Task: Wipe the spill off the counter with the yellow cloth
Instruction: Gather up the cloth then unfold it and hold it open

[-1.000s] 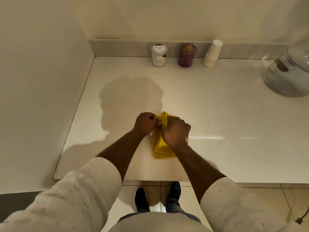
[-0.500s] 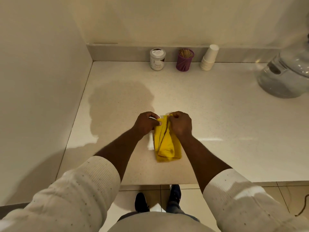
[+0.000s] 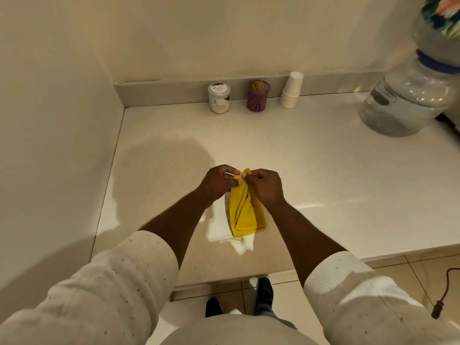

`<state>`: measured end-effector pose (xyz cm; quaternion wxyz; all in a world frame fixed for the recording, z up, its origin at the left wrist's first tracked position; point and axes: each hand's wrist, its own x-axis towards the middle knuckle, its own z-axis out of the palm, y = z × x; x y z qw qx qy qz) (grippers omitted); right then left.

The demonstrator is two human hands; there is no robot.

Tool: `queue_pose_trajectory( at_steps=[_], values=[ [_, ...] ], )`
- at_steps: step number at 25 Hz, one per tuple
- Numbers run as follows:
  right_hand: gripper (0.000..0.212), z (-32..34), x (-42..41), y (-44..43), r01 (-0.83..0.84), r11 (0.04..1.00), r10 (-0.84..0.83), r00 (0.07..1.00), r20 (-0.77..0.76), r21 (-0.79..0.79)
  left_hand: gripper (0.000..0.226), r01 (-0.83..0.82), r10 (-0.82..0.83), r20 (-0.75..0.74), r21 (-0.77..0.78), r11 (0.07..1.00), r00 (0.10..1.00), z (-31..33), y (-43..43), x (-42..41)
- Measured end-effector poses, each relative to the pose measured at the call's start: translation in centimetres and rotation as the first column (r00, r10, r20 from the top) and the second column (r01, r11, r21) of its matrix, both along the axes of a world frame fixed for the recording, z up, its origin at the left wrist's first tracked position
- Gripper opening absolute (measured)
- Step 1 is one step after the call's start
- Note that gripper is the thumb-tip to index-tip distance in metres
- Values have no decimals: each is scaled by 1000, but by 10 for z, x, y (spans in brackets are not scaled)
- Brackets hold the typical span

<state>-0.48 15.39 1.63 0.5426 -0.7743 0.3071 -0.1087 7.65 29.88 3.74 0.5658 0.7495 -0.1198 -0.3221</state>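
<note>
- While both hands meet over the middle of the counter (image 3: 323,170), the left hand (image 3: 217,184) pinches the top edge of the yellow cloth (image 3: 245,215) between thumb and fingertips, its fingers curled inward.
- The right hand (image 3: 267,186) is closed on the same top edge from the other side, knuckles up, so the two hands touch or nearly touch at the cloth's upper corner.
- The yellow cloth is folded into a narrow, long bundle; it hangs or slopes from the hands toward the person, and its lower folded end lies near the counter's front edge. Whether that end rests on the surface cannot be told.
- A wet, shiny patch (image 3: 239,241) shows on the counter just below and beside the cloth's lower end, catching the light.
- A broad dark shadow falls across the left part of the counter, beyond the left hand.
- Along the back wall stand three things in a row: a white jar (image 3: 219,97) labelled "Masala Extract", a purple holder of toothpicks (image 3: 258,96) just to its right, and a stack of white paper cups (image 3: 291,90) leaning against the backsplash.
- A large clear water dispenser (image 3: 408,103) sits at the far right of the counter, well apart from the hands.
- White ribbed sleeves (image 3: 139,260) cover both forearms up to the mid-arm, and dark shoes (image 3: 264,291) show on the tiled floor below the counter edge.
</note>
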Motion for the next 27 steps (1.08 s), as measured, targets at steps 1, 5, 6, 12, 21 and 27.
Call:
queue_pose_trajectory(
  at_steps=[1,5,6,12,21,27],
  values=[
    [16,2,-1,-2,18,999,-17,1000,9,-27,34,7,-7,13,9,1000,1000,1,2,1],
    [15,13,-15,-22,208,975,-202,977,70,-81,38,-52,52,72,-13,999,996,12,11,11],
    [17,16,-20,-30,246,965,-238,967,91,-87,39,-81,83,84,-30,996,993,15,13,16],
    [15,43,-49,-75,378,923,-384,891,242,75,39,-105,114,184,-60,993,976,43,-2,32],
    [16,76,-67,-148,379,913,-406,813,418,151,36,-37,71,222,-155,987,973,87,-81,21],
    [16,65,-70,-240,360,928,-370,845,386,101,42,-92,115,191,-125,988,975,80,-159,-3]
  ],
)
